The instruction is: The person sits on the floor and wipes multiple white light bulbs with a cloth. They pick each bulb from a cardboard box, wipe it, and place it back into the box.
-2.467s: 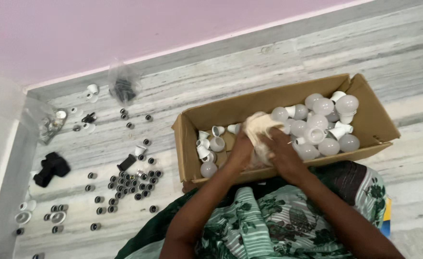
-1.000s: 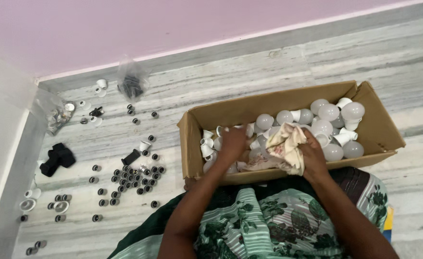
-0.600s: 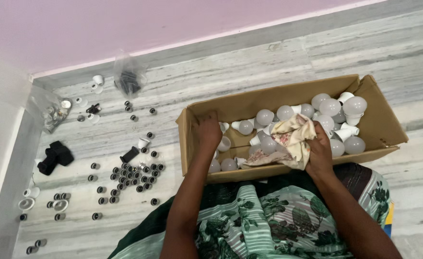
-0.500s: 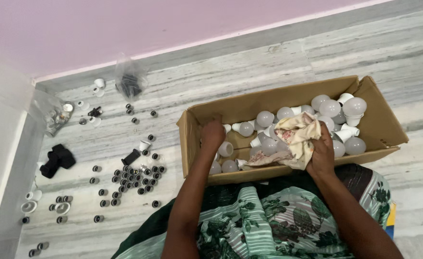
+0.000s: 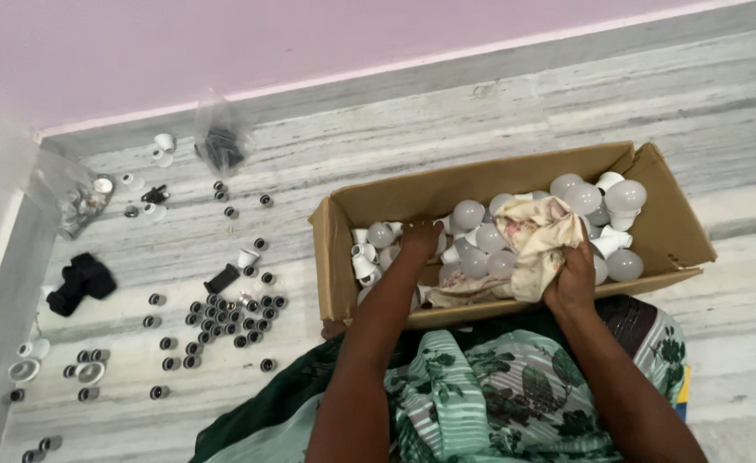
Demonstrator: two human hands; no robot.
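Now the left hand [image 5: 418, 241] has come back from the box's far left corner, where it was half a second ago, to the middle of the left half of the cardboard box [image 5: 337, 257]. It rests palm down among the white bulbs [image 5: 381, 235] there, fingers curled over something, but I cannot tell from this view whether it has closed on a bulb or is only touching the pile.

The right hand [image 5: 573, 276] has barely shifted. Its grip is closed on the cream patterned cloth [image 5: 537, 233], which is bunched near the box's near wall and drapes leftward over several bulbs in the middle. A second ago the cloth sat a little lower and the left hand was already beside it, so from where I watch the pattern reads as one hand keeping the rag ready while the other goes searching through the loose bulbs.

More frosted bulbs [image 5: 625, 197] are heaped at the right end of the box, untouched. Out on the marble floor [image 5: 447, 146], left of the box, the cluster of small black caps [image 5: 232, 321] lies as before, with the black cloth lump [image 5: 80, 281] toward the floor's left edge and two clear bags [image 5: 219, 141] near the far wall. My judgement: a fresh bulb is being chosen, the wiping paused.
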